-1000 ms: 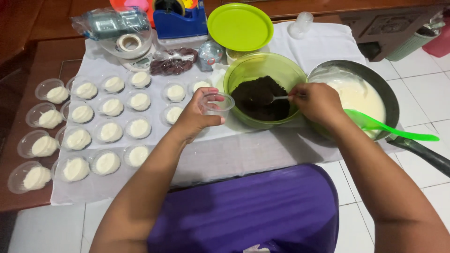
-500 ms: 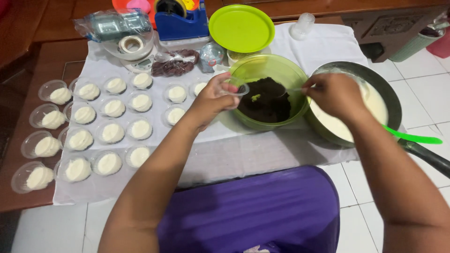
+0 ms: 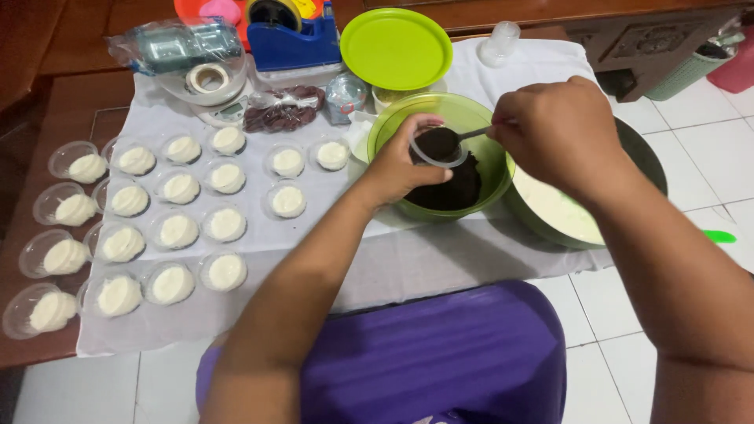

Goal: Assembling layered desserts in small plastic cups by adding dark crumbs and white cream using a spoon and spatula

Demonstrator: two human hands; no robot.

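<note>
My left hand (image 3: 402,163) holds a small clear plastic cup (image 3: 437,146) over the green bowl (image 3: 393,129), which contains dark brown crumbs (image 3: 455,188). My right hand (image 3: 561,129) grips a metal spoon (image 3: 476,133) whose tip rests over the cup, loaded with dark crumbs. Behind my right wrist sits a dark pan (image 3: 561,216) of white cream, partly hidden by the arm.
Several small clear cups with white dough-like filling (image 3: 179,232) stand in rows on a white cloth (image 3: 440,259). At the back are a green lid (image 3: 397,47), a blue tape dispenser (image 3: 292,35), a tape roll (image 3: 207,78) and a bagged dark item (image 3: 279,114). A purple stool (image 3: 440,361) is below.
My left hand moved the cup from beside the bowl to over it. My right hand brought the spoon with crumbs up to the cup.
</note>
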